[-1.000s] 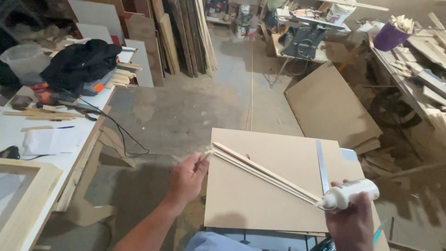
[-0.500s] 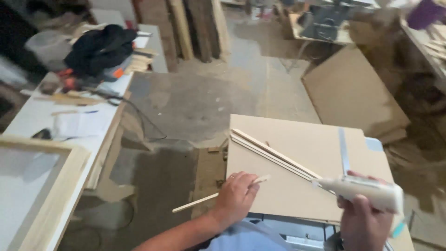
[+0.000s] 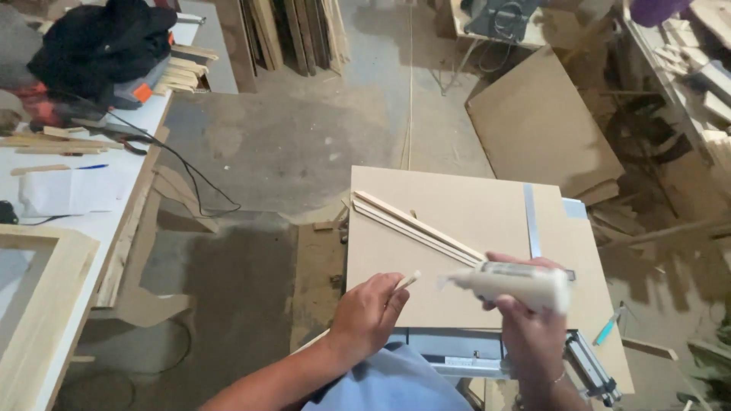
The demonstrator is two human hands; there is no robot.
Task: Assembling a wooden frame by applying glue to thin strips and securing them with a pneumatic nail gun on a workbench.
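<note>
Concrete floor (image 3: pixel 304 144) takes up most of the view. White workbench (image 3: pixel 145 129) along the left edge, carrying a black garment (image 3: pixel 99 42), paper sheet (image 3: pixel 72 190) and a wooden frame (image 3: pixel 46 304). Square fibreboard panel (image 3: pixel 457 228) lies flat at centre; metal ruler (image 3: pixel 531 221) near its right side. Bundle of thin wooden strips (image 3: pixel 415 228) rests diagonally on the panel. Right hand (image 3: pixel 533 335) is wrapped closed around a pale glue bottle (image 3: pixel 514 283), held sideways, nozzle pointing left. Left hand (image 3: pixel 369 316) is curled closed on a thin wooden strip (image 3: pixel 409 281), its tip just beside the nozzle, above the panel's near edge.
</note>
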